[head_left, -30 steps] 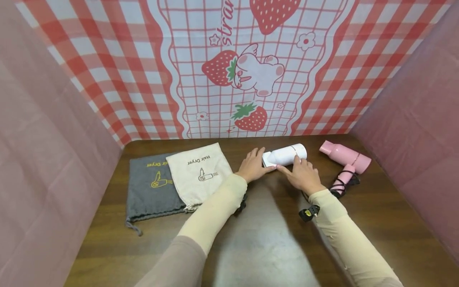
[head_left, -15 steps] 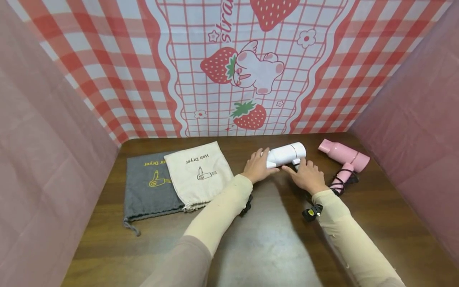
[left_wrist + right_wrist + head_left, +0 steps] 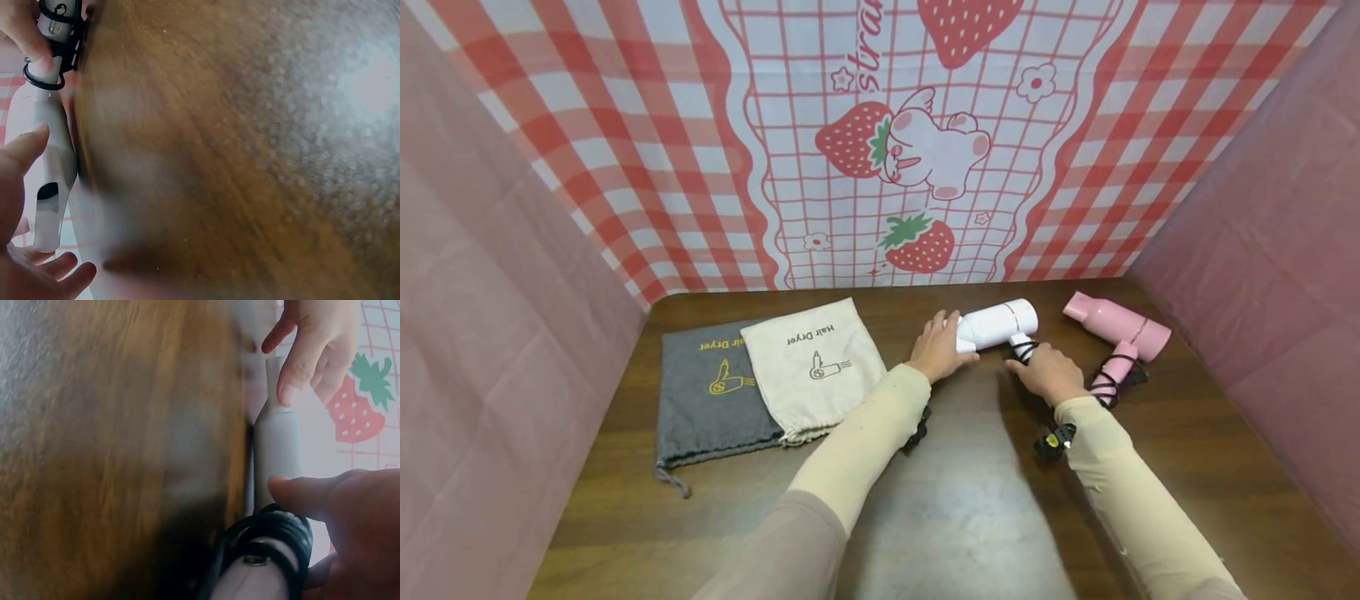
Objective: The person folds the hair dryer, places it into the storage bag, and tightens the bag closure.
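Observation:
In the head view a white hair dryer (image 3: 996,323) lies at the back of the table, barrel slanting and nozzle toward the left. My left hand (image 3: 937,348) is round its nozzle; the right wrist view shows the thumb (image 3: 294,381) on the near side and fingers behind. Its handle (image 3: 1022,343), wrapped in black cord (image 3: 275,525), points toward me. My right hand (image 3: 1051,372) holds that handle from the right, its thumb (image 3: 294,490) lying across near the top, other fingers mostly hidden. The left wrist view shows the nozzle (image 3: 51,219) with a dark slot.
A pink hair dryer (image 3: 1123,327) with black cord round its handle lies to the right. On the left, a cream drawstring bag (image 3: 820,396) overlaps a grey drawstring bag (image 3: 707,421), both printed with a dryer. A checked strawberry cloth (image 3: 842,242) hangs behind the table.
My right hand has slid from the dryer's barrel down to its handle, its thumb leaving the nozzle area. My left hand has shifted slightly right over the nozzle. The dryer stays nearly in place.

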Tool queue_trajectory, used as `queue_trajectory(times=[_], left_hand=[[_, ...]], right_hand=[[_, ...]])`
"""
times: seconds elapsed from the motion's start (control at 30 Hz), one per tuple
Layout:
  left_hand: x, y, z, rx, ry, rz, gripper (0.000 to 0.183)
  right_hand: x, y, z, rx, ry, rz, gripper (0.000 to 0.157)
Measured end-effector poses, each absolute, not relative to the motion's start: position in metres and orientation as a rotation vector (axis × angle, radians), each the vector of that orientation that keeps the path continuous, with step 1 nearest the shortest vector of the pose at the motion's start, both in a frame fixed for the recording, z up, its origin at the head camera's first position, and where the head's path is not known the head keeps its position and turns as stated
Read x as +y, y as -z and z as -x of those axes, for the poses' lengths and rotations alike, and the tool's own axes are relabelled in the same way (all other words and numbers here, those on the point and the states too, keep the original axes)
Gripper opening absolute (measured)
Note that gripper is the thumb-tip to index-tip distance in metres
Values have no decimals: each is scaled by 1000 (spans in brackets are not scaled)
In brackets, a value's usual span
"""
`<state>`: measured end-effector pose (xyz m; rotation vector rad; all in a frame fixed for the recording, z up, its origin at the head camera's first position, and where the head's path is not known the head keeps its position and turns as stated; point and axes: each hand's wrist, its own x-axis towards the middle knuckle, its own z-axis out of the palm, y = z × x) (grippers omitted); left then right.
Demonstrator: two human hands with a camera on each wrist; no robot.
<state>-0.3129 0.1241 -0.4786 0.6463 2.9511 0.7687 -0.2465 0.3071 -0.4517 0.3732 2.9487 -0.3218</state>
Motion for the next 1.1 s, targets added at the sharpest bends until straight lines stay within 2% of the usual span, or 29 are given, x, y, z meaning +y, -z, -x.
queue_trajectory(times=[0.17, 0.5, 0.73, 1.1], left_hand=[[124, 478, 313, 2958, -755, -626, 83], [123, 478, 311, 2921, -842, -532, 76], [121, 478, 311, 2900, -925, -464, 73], [111, 474, 310, 2908, -968, -503, 74]], right_hand=[[313, 453, 247, 2936, 341, -387, 64], [318, 455, 251, 2882, 407, -368, 66], [317, 456, 247, 3025, 489, -324, 50], [315, 457, 246, 3147, 564, -258, 51]])
